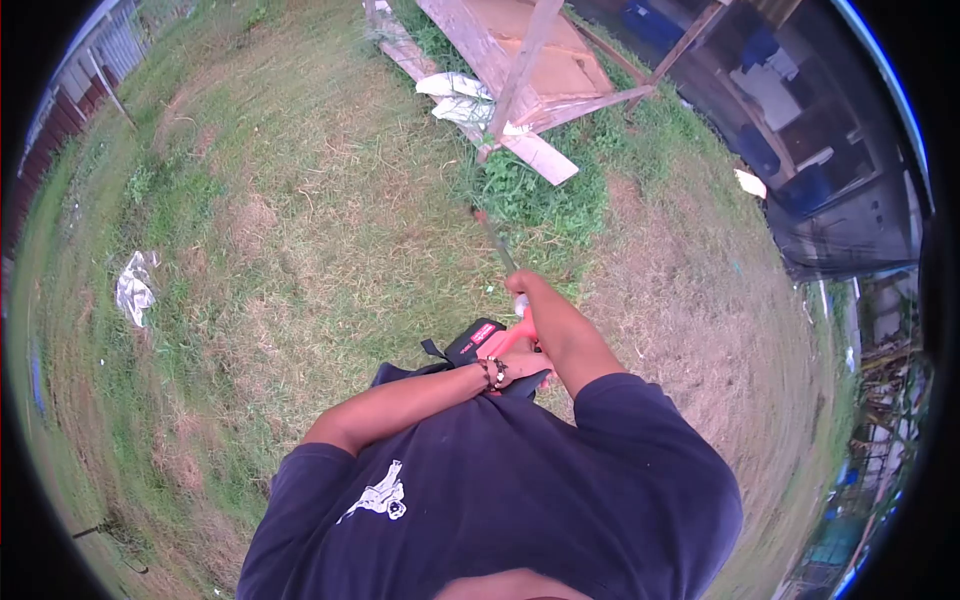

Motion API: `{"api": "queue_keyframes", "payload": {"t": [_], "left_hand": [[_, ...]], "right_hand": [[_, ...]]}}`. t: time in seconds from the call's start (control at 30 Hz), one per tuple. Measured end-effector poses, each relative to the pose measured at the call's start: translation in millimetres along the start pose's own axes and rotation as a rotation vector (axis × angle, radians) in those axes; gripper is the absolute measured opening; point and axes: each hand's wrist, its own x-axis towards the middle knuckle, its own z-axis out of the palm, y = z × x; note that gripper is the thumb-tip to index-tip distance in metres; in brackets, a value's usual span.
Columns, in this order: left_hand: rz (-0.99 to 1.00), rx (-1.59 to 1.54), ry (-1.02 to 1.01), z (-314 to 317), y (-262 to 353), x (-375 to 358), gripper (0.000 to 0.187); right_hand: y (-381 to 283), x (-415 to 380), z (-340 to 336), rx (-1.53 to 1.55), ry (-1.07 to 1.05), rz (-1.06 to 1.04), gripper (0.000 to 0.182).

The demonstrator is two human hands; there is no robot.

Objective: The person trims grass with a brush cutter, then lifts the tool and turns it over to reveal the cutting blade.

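A cordless grass trimmer (504, 252) with a long thin shaft slants away from my body. Its red-orange rear body (495, 347) carries a black battery pack (470, 343) with a strap end beside it. My left hand (522, 365), with a beaded bracelet at the wrist, is closed around the rear grip. Farther forward, my right hand (520, 283) wraps the shaft. The trimmer's small reddish head (479, 214) is low at the grass, by the left edge of a taller green weed patch (550, 205). Its cutting part is too small to make out.
A weathered wooden frame (520, 90) stands over the weeds, with a loose board (541, 157) and white scraps (460, 98) on it. A dark-netted shelter (830, 190) is at right. A silvery crumpled sheet (136, 288) lies on the grass at left.
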Motion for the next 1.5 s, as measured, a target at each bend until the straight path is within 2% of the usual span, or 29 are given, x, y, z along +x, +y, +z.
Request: {"api": "queue_keyframes", "payload": {"t": [0.2, 0.4, 0.5, 0.6, 0.7, 0.8, 0.9, 1.0, 1.1, 1.2, 1.3, 1.4, 1.5], "left_hand": [[-0.048, 0.045, -0.164, 21, -12, 14, 0.014], [-0.104, 0.146, -0.294, 41, -24, 20, 0.015], [-0.109, 0.212, -0.316, 51, -31, 19, 0.016], [-0.154, 0.214, -0.359, 62, -48, 28, 0.017], [-0.174, 0.246, -0.405, 68, -52, 25, 0.017], [-0.155, 0.267, -0.425, 69, -50, 18, 0.013], [-0.152, 0.216, -0.471, 63, -42, 9, 0.012], [-0.118, 0.113, -0.499, 54, -39, 1, 0.01], [-0.092, 0.12, -0.34, 46, -34, -13, 0.011], [-0.086, 0.08, -0.249, 33, -25, -28, 0.012], [-0.044, 0.03, -0.215, 17, -35, -32, 0.014], [-0.009, 0.044, -0.154, 0, -48, -31, 0.014], [-0.022, 0.043, -0.079, -9, -44, -47, 0.016]], "right_hand": [[60, 0, 11, 0.078, -0.073, 0.148, 0.022], [104, -37, 16, 0.187, 0.025, 0.111, 0.024], [128, -50, 26, 0.325, 0.098, 0.207, 0.027], [146, -73, 27, 0.239, 0.053, 0.269, 0.029], [161, -83, 45, 0.282, 0.161, 0.34, 0.031], [176, -68, 58, 0.249, 0.116, 0.346, 0.034], [170, -69, 56, 0.237, 0.098, 0.37, 0.035], [153, -61, 50, 0.035, 0.086, 0.229, 0.035], [128, -54, 53, 0.043, 0.191, 0.258, 0.035], [93, -44, 49, -0.012, 0.178, 0.147, 0.033], [42, -61, 35, 0.004, 0.052, 0.167, 0.038], [2, -69, 38, -0.007, 0.116, 0.125, 0.039], [-21, -63, 52, -0.089, 0.191, -0.021, 0.031]]}}
